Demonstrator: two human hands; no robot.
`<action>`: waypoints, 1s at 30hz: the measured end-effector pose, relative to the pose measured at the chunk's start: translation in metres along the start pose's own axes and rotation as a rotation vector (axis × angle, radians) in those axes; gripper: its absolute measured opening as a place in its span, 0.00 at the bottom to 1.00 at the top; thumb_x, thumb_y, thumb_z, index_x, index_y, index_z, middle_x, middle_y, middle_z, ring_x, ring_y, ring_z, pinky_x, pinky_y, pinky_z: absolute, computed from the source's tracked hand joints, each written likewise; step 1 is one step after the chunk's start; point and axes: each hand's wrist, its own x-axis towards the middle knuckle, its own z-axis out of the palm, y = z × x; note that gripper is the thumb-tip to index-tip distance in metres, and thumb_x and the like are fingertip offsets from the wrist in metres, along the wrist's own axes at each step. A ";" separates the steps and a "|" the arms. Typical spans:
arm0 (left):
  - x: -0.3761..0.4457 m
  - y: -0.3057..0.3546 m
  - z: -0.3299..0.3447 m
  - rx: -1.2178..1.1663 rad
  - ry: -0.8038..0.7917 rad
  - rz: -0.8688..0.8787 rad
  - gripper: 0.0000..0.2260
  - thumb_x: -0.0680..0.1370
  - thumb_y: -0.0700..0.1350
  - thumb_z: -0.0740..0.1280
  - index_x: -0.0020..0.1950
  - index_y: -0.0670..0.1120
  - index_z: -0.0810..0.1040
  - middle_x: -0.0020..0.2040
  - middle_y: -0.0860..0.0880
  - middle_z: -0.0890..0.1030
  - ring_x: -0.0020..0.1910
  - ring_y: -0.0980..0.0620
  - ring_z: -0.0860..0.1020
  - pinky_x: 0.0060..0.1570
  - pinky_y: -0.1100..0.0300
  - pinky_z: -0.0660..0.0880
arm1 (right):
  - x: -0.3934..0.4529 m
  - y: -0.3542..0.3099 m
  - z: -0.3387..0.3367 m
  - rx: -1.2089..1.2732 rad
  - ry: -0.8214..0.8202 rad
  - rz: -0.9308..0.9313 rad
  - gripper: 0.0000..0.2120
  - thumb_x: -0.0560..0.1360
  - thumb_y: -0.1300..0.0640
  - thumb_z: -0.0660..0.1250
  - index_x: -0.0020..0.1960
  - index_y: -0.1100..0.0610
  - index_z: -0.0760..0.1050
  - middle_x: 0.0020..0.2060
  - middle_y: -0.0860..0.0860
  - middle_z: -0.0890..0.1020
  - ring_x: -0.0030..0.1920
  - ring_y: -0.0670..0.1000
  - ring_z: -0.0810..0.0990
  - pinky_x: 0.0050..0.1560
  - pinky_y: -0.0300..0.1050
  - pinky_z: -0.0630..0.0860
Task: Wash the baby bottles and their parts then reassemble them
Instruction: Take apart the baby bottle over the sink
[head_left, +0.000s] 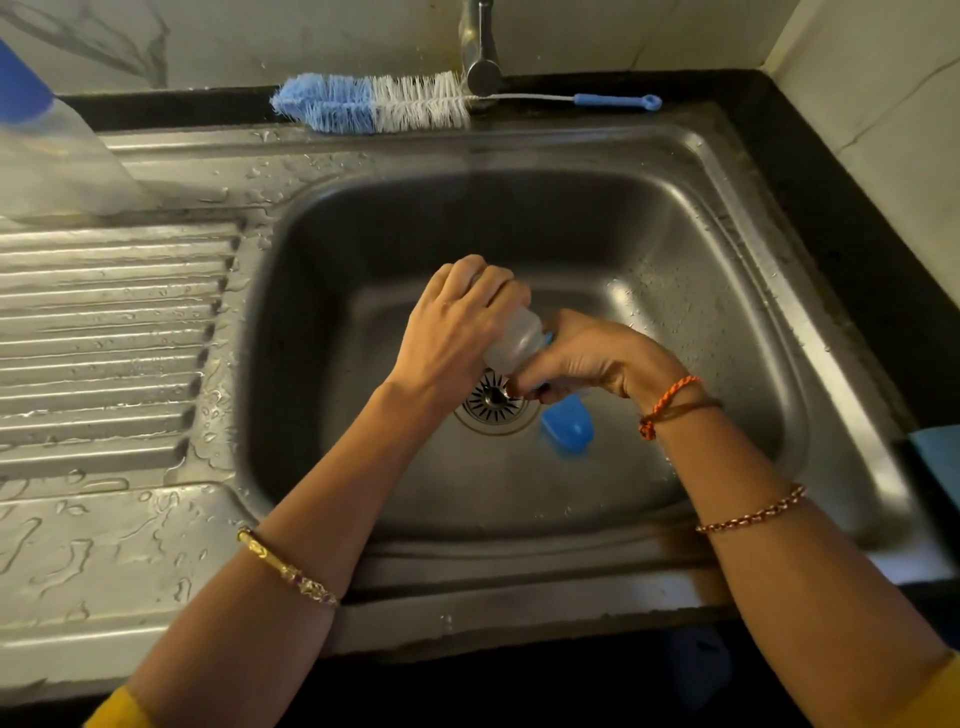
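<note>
Both forearms reach over the wet steel sink, set in a black worktop. Above its drain, the left hand holds a clear bottle; the right hand holds its blue collar. A smooth blue cap lies beside the drain. A bristly brush rests behind the sink.

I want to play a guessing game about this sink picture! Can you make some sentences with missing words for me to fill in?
1. The long bottle brush lies behind the sink, next to the ____.
2. The left hand and right hand hold a clear baby ____ over the drain.
3. The small cap lying on the sink bottom is coloured ____.
4. The brush's bristles are blue and ____.

Missing words: tap; bottle; blue; white
</note>
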 end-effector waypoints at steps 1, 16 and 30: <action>0.001 0.001 0.000 0.011 -0.009 -0.023 0.18 0.60 0.40 0.78 0.48 0.44 0.79 0.46 0.46 0.81 0.52 0.47 0.71 0.53 0.55 0.63 | 0.001 -0.001 0.002 -0.041 0.035 0.001 0.09 0.66 0.69 0.71 0.39 0.58 0.74 0.32 0.52 0.78 0.30 0.44 0.78 0.32 0.35 0.77; 0.002 -0.015 -0.033 -0.582 -0.864 -0.734 0.28 0.60 0.38 0.75 0.55 0.47 0.66 0.47 0.49 0.73 0.45 0.49 0.75 0.43 0.53 0.75 | 0.006 0.013 0.016 -0.814 0.388 -0.411 0.38 0.64 0.59 0.75 0.69 0.52 0.61 0.59 0.51 0.77 0.58 0.53 0.75 0.56 0.44 0.67; 0.001 -0.011 -0.029 -0.363 -0.389 -0.531 0.25 0.63 0.40 0.75 0.55 0.46 0.66 0.50 0.53 0.65 0.48 0.54 0.63 0.33 0.65 0.63 | -0.002 0.011 -0.003 0.135 0.252 -0.306 0.11 0.71 0.55 0.71 0.50 0.58 0.77 0.42 0.51 0.82 0.41 0.46 0.81 0.43 0.36 0.79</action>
